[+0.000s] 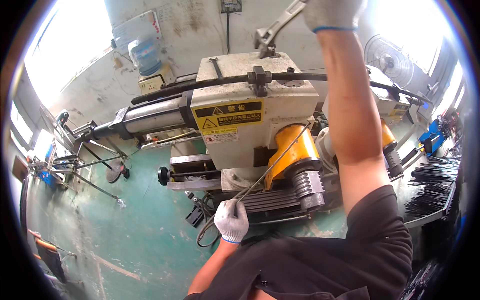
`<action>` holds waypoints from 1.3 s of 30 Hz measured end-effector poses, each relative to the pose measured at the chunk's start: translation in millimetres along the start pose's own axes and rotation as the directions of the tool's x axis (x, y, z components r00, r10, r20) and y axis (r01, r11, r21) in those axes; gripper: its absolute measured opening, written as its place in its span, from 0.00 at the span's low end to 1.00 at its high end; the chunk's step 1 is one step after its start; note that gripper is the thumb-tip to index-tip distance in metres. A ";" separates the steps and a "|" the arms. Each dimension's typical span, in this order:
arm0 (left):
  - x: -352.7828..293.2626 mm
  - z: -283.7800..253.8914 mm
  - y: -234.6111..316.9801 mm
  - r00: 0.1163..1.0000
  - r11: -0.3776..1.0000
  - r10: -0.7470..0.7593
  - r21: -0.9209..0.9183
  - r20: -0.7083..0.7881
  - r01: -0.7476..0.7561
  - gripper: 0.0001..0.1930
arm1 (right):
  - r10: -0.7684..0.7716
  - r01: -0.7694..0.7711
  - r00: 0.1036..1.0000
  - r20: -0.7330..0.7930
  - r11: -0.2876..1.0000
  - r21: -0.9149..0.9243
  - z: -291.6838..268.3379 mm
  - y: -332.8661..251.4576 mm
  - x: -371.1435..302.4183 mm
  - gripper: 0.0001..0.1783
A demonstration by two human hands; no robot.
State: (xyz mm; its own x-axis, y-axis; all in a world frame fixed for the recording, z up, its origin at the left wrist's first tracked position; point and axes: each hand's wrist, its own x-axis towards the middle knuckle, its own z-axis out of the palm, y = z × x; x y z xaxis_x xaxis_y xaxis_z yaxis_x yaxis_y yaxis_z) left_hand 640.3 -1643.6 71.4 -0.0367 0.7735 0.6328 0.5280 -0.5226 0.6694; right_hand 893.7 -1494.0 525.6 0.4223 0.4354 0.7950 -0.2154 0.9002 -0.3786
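Probably heavy, stiff steel, the adjustable wrench (283,21) stands with its head at the top of the white machine block (290,107), handle slanting up from it; its far end, wrapped by the gloved right hand (334,15), seems the best hold, while nearer than the block the left hand (231,221) encloses a thin, seemingly pliant cable (270,168)

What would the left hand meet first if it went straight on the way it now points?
Likely the pale metal base under the white housing, ahead of the left hand; depth is unclear, so the dark slats beside it could come first.
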 end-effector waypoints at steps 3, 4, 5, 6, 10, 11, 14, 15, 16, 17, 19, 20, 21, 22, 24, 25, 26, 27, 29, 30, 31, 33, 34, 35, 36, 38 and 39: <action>-4.3 1.8 -6.2 1.000 1.000 0.000 -0.011 0.006 0.000 0.04 | -0.102 0.100 0.994 -0.024 0.992 -0.078 -6.4 -10.3 -39.5 0.12; -4.6 0.4 -6.0 1.000 1.000 -0.004 -0.015 0.020 0.005 0.04 | -0.128 0.128 0.992 0.014 0.991 -0.033 -12.5 -11.1 -57.9 0.12; -3.3 -1.8 -5.5 1.000 1.000 -0.004 -0.014 0.028 0.004 0.04 | -0.148 0.146 0.986 0.071 0.989 0.027 -21.6 -6.7 -65.5 0.13; -1.6 -2.3 -3.2 0.999 1.000 0.003 -0.025 0.040 -0.002 0.04 | -0.172 0.163 0.977 0.128 0.984 0.075 -32.3 -5.9 -72.4 0.14; 0.2 -2.5 1.6 0.994 0.997 -0.052 -0.055 0.100 0.058 0.04 | -0.218 0.184 0.943 0.254 0.971 0.151 -60.4 5.6 -93.9 0.21; 0.5 -2.9 0.7 0.994 0.997 -0.050 -0.055 0.096 0.055 0.04 | -0.222 0.192 0.945 0.240 0.971 0.144 -61.6 11.4 -102.0 0.22; 1.3 -4.7 -1.0 0.994 0.998 -0.040 -0.052 0.098 0.045 0.04 | -0.222 0.167 0.939 0.262 0.962 0.216 -73.3 29.1 -116.9 0.21; 1.8 -4.1 -0.9 0.994 0.997 -0.039 -0.065 0.100 0.046 0.04 | -0.228 0.167 0.938 0.261 0.958 0.234 -73.6 30.9 -121.5 0.21; 2.5 -3.0 -1.1 0.994 0.996 -0.038 -0.079 0.101 0.046 0.04 | -0.221 0.191 0.949 0.224 0.971 0.147 -72.5 28.0 -127.6 0.22; 1.4 -4.1 -2.6 0.994 0.995 -0.041 -0.083 0.103 0.049 0.04 | -0.239 0.205 0.941 0.238 0.966 0.160 -72.2 30.1 -127.9 0.21; -0.8 -5.0 -7.7 0.991 0.994 -0.053 -0.090 0.119 0.064 0.04 | -0.277 0.234 0.924 0.265 0.955 0.183 -72.1 34.2 -125.3 0.20; 0.0 -3.2 -8.4 0.990 0.992 -0.055 -0.103 0.129 0.069 0.04 | -0.240 0.210 0.931 0.274 0.968 0.135 -72.2 31.1 -114.9 0.19; 1.1 -4.5 -8.0 0.988 0.993 -0.053 -0.097 0.143 0.067 0.05 | -0.172 0.100 0.937 0.303 0.965 0.241 -77.9 36.6 -92.6 0.19; 2.7 -7.2 -5.2 0.985 0.993 -0.047 -0.095 0.164 0.063 0.05 | -0.108 -0.010 0.936 0.335 0.943 0.333 -88.1 42.9 -62.6 0.20; 4.9 -9.6 -5.3 0.983 0.995 -0.036 -0.086 0.181 0.053 0.05 | 0.010 -0.020 0.996 0.087 0.992 0.122 -55.8 37.2 -38.6 0.18; 4.6 -9.8 -6.6 0.983 0.995 -0.029 -0.084 0.183 0.045 0.06 | -0.032 -0.012 0.977 -0.209 0.978 -0.209 -21.9 32.2 -32.6 0.15; 5.1 -8.5 -7.2 0.984 0.996 -0.018 -0.086 0.180 0.034 0.06 | -0.005 -0.040 0.977 -0.213 0.978 -0.205 -22.5 39.9 -22.6 0.16; 5.7 -7.4 -6.6 0.985 0.995 -0.008 -0.094 0.173 0.025 0.06 | 0.024 -0.070 0.975 -0.221 0.976 -0.205 -27.2 52.7 -6.4 0.16; 6.9 -5.7 -5.2 0.988 0.995 0.006 -0.104 0.154 0.010 0.07 | 0.045 -0.095 0.971 -0.236 0.974 -0.205 -33.1 67.1 -0.3 0.17; 6.1 0.1 -9.9 0.995 0.993 0.044 -0.116 0.088 -0.033 0.09 | 0.038 -0.089 0.970 -0.241 0.975 -0.205 -32.0 70.5 -5.5 0.16; 5.6 -0.1 -9.8 0.994 0.993 0.032 -0.117 0.107 -0.019 0.09 | 0.032 -0.084 0.969 -0.247 0.975 -0.204 -32.7 75.3 -9.3 0.16; 2.9 -2.9 -10.2 0.990 0.993 -0.002 -0.114 0.140 0.018 0.09 | 0.195 -0.221 0.968 0.159 0.960 0.171 -52.4 70.2 -20.5 0.19; 3.1 -2.8 -11.6 0.992 0.995 0.008 -0.102 0.127 0.005 0.10 | 0.154 -0.161 0.974 0.168 0.987 0.026 -35.0 54.7 -46.0 0.20; 2.6 -4.6 -11.9 0.989 0.994 -0.014 -0.109 0.146 0.030 0.10 | 0.094 -0.080 0.973 0.210 0.994 -0.072 -30.5 54.5 -48.8 0.18; 1.4 -8.5 -10.4 0.986 0.992 -0.038 -0.113 0.163 0.057 0.10 | 0.002 0.058 0.974 0.228 0.964 -0.258 -32.1 69.2 -29.1 0.15; 3.8 -9.2 -7.0 0.986 0.996 0.012 -0.088 0.164 0.002 0.10 | -0.204 0.438 0.899 0.388 0.396 -0.807 -38.4 97.3 19.2 0.11; 3.5 -10.7 -8.2 0.992 0.995 0.020 -0.099 0.128 -0.007 0.09 | -0.199 0.503 0.846 0.495 -0.009 -0.864 -43.9 113.5 37.1 0.09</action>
State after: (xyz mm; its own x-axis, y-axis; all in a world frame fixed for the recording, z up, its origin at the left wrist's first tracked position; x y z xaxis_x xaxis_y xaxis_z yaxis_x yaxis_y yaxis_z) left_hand 626.8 -1640.4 72.3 0.0824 0.8022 0.5913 0.4416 -0.5613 0.7000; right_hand 923.6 -1375.2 491.3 -0.0357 0.1835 0.9824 0.9753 0.2209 -0.0059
